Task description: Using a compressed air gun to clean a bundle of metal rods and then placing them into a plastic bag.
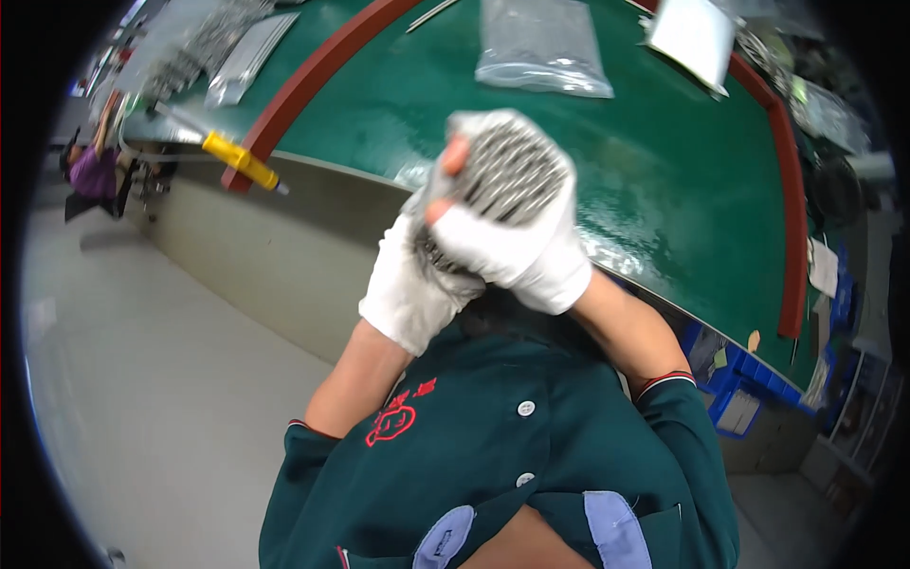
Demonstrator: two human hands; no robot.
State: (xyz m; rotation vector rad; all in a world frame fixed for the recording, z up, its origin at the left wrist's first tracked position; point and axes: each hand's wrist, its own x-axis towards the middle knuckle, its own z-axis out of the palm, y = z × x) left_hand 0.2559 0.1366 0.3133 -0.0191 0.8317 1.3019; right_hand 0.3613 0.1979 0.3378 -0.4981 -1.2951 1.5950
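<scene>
Head view: white-gloved left hand (403,284) and right hand (536,251) closed round a blurred bundle of thin grey metallic rods (517,175), over the glossy green table's (664,180) near edge. Gathered, not set down; remainder unclear.

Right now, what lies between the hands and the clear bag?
Head view: only a bare strip of green tabletop lies between the hands and the clear bag.

Grey metallic bundle (517,173), blurred, held between hands (507,248)
</scene>
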